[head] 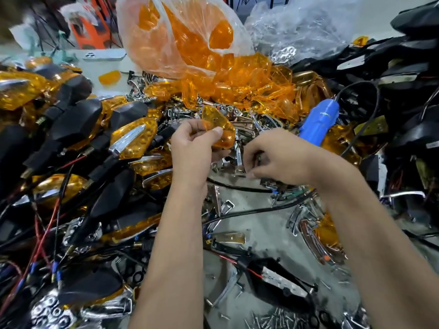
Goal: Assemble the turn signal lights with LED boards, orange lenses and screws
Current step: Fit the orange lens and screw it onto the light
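Note:
My left hand [193,144] pinches an orange lens [219,125] at the centre of the view, holding it tilted above the parts heap. My right hand [268,160] is just to its right, fingers curled low over a pile of chrome trim pieces [235,153]; something small and dark shows between the fingers, but I cannot tell what. A black housing with an LED board [278,277] and red wire lies on the table near me. Loose screws [273,319] are scattered at the bottom edge.
Finished turn signals [95,138] with black bodies and wires pile up on the left. A plastic bag of orange lenses [180,36] spills at the back. A blue electric screwdriver [318,119] lies right of centre. Black housings [403,67] stack at the right.

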`<state>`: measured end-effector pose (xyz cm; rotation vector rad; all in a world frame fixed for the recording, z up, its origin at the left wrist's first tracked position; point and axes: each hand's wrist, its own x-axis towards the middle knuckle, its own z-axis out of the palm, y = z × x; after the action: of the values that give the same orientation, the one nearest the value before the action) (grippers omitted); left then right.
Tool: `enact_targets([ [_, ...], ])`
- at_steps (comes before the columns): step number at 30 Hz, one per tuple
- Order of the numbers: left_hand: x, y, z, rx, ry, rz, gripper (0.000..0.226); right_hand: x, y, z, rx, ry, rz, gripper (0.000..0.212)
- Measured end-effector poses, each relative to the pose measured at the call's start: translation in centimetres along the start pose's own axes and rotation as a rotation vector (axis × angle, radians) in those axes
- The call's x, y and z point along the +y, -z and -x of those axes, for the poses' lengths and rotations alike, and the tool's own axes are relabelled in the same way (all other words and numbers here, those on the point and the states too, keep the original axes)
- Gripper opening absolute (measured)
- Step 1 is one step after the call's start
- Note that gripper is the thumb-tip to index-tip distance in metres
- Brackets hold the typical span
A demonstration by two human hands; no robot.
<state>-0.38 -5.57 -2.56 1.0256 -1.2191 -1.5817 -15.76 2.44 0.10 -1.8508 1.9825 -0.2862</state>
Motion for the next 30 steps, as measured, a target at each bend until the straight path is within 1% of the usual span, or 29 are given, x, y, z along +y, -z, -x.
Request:
enact_targets([
  [2,0.0,-0.1,0.0,-0.011,0.018,0.023,0.008,0.8,0.5,0.7,0.037,0.016,-0.159,0.015],
  [5,-0.1,-0.3,0.0,-0.023,0.021,0.03,0.009,2.2,0.9,1.2,0.121,0.064,-0.381,0.012],
  [9,-0.3,-0.7,0.0,-0.045,0.025,0.035,0.009,1.8,-0.1,1.0,0.244,0.098,-0.914,0.003],
  [10,-0.3,-0.7,0.1,-0.053,0.024,0.036,0.008,1.5,-0.4,0.8,0.281,0.103,-1.027,0.005],
  [12,-0.3,-0.8,0.1,-0.063,0.023,0.044,0.007,1.0,-1.0,0.5,0.32,0.121,-1.148,0.02],
  [13,-0.3,-0.8,0.1,-0.068,0.021,0.051,0.007,0.8,-1.2,0.5,0.326,0.133,-1.165,0.027],
  [15,-0.3,-0.8,0.1,-0.08,0.006,0.06,0.006,0.8,-1.5,0.5,0.328,0.157,-1.174,0.032],
  [19,-0.5,-0.8,0.1,-0.054,-0.027,0.059,0.006,1.1,-1.8,0.4,0.346,0.191,-1.175,0.033],
  [23,-0.5,-0.7,0.2,-0.048,-0.051,0.038,0.006,1.2,-1.9,0.3,0.409,0.231,-1.095,0.035],
  [26,-0.6,-0.7,0.2,-0.056,-0.091,-0.001,0.009,1.3,-2.0,0.0,0.448,0.213,-1.01,0.038],
  [30,-0.7,-0.8,0.2,-0.056,-0.157,-0.059,0.011,1.5,-2.3,-0.2,0.458,0.213,-0.966,0.04],
])
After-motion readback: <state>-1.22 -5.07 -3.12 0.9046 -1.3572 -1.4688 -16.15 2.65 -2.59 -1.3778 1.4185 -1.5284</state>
